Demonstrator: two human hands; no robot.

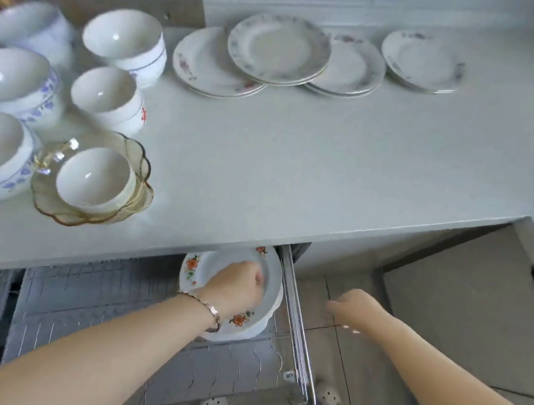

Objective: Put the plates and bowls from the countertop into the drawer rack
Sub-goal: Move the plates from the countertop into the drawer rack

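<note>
My left hand (235,287) grips the rim of a white plate with orange flowers (191,269), which leans in the wire drawer rack (234,367) at its far right end, under the countertop edge. At least one more plate stands behind it. My right hand (352,307) hovers to the right of the rack above the floor, fingers loose and holding nothing. On the countertop (300,158) lie overlapping stacks of plates (278,49) at the back and several white bowls (120,38) on the left.
A glass scalloped dish (51,201) holds a small bowl near the counter's front left. A lone stack of plates (422,60) lies at the back right. The rack's metal side rail (296,324) runs along its right. Grey floor tiles and a cabinet door lie to the right.
</note>
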